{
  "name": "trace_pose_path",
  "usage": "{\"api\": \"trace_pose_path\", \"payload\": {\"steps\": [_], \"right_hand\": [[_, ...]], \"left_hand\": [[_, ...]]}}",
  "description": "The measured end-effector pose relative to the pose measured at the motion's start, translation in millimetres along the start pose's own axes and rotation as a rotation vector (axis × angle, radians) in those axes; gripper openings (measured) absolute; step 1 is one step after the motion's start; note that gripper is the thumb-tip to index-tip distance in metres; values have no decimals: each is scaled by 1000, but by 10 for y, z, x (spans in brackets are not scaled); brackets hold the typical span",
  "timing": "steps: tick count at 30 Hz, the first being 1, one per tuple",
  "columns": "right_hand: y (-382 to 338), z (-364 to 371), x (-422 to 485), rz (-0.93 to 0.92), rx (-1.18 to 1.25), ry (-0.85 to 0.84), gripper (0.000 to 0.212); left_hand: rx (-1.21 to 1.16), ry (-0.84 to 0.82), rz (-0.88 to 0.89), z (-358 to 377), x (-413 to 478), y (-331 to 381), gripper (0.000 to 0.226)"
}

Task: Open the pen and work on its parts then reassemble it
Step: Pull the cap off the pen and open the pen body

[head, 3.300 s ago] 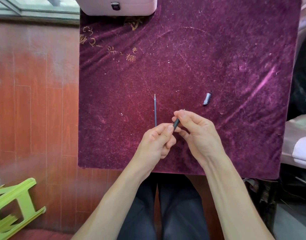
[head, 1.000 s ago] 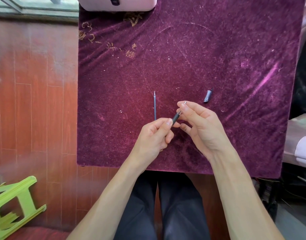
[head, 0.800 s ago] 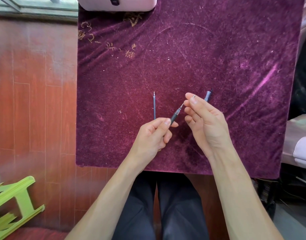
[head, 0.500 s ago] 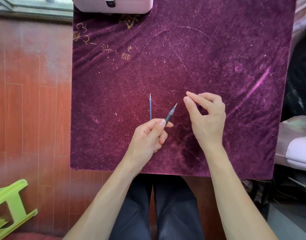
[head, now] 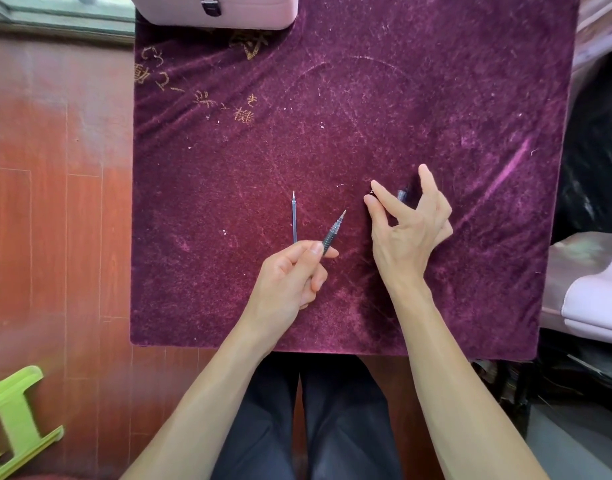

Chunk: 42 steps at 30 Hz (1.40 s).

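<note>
My left hand (head: pixel 290 275) grips the dark pen barrel (head: pixel 333 231) by its lower end, with the ribbed grip and pointed tip aimed up and to the right. My right hand (head: pixel 408 233) pinches a tiny metal spring (head: pixel 371 192) between thumb and forefinger, the other fingers spread. Just behind those fingers the dark pen cap (head: pixel 401 195) lies on the cloth, partly hidden. The thin blue refill (head: pixel 294 218) lies upright on the cloth, left of the barrel tip.
A purple velvet cloth (head: pixel 332 109) covers the small table. A pink case (head: pixel 214 8) sits at its far edge. A green stool (head: pixel 13 420) stands on the wooden floor at lower left, and pale cushions (head: pixel 595 299) are at right.
My right hand has drawn the small spring off the barrel tip and carried it right, toward the cap. My left hand keeps hold of the barrel, whose tip now shows.
</note>
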State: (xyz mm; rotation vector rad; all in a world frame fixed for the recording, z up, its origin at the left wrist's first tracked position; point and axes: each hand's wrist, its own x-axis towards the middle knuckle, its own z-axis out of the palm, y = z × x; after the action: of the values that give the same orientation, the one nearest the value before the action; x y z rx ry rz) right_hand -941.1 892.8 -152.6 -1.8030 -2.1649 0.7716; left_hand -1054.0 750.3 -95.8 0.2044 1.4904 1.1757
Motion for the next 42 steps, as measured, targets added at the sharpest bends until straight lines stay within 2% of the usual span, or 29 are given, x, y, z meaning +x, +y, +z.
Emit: {"api": "trace_pose_path", "payload": {"steps": [11, 13, 15, 16, 18, 20, 22, 29, 34, 38, 42], "right_hand": [[-79, -79, 4, 18, 24, -33, 29], [-111, -172, -30, -2, 22, 13, 29], [-130, -334, -99, -30, 176, 91, 23], [-142, -416, -150, -1, 326, 61, 18], [-211, -531, -279, 141, 635, -173, 13], [-268, -538, -404, 242, 761, -390, 14], [-297, -476, -482, 283, 804, -495, 14], [-326, -321, -501, 360, 854, -532, 11], [-369, -318, -420, 431, 882, -494, 15], [-392, -337, -421, 422, 920, -572, 22], [-430, -330, -456, 395, 874, -637, 15]], "left_hand": [[0, 10, 5, 16, 13, 30, 32], [-8, 11, 6, 10, 8, 31, 32], [-22, 9, 9, -6, -2, 41, 32], [-28, 8, 10, -15, -8, 46, 32], [-25, 9, 10, -27, -18, 45, 32], [-16, 12, 3, -31, -34, 37, 33], [-14, 13, 1, -37, -50, 20, 32], [16, 25, -7, -107, -89, -82, 31], [-1, 39, -20, -125, -134, -142, 30], [-29, 50, -6, -130, -162, -150, 29], [-44, 64, 9, -137, -177, -128, 29]]}}
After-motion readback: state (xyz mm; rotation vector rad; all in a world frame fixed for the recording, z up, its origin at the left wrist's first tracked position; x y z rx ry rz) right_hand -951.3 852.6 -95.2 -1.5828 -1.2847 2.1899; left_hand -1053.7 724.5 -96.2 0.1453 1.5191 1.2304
